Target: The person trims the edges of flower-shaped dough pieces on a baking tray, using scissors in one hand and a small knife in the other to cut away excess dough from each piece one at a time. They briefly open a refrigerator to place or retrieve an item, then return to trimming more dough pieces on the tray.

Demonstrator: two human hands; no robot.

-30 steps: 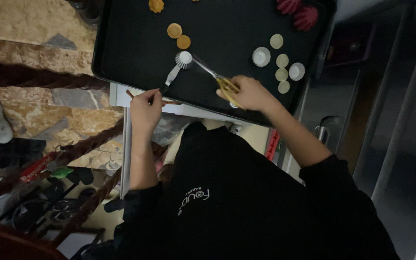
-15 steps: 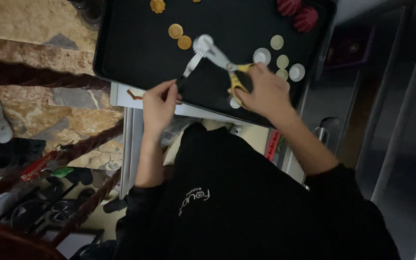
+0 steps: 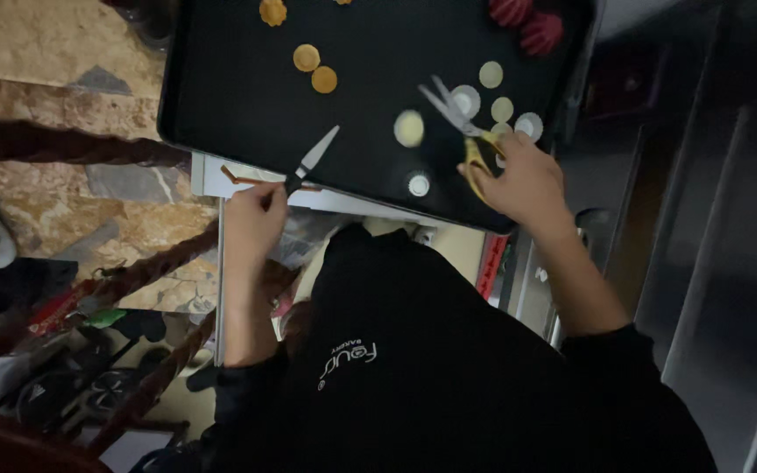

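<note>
Both hands grip: right hand holds yellow-handled steel scissors, blades apart; left hand pinches, seemingly, a thin silver blade; closing the cut needs steadiness.

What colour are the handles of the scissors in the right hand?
Yellow. The scissors' handles show best in the head view, where the right hand grips them over the black tray.

**Two cutting tools over a black tray**

Scissors with yellow handles and open silver blades point up-left over the black tray, held at the handles by the right hand. A knife lies slanted at the tray's near edge, pale blade pointing up-right, dark handle by the left hand.
</note>
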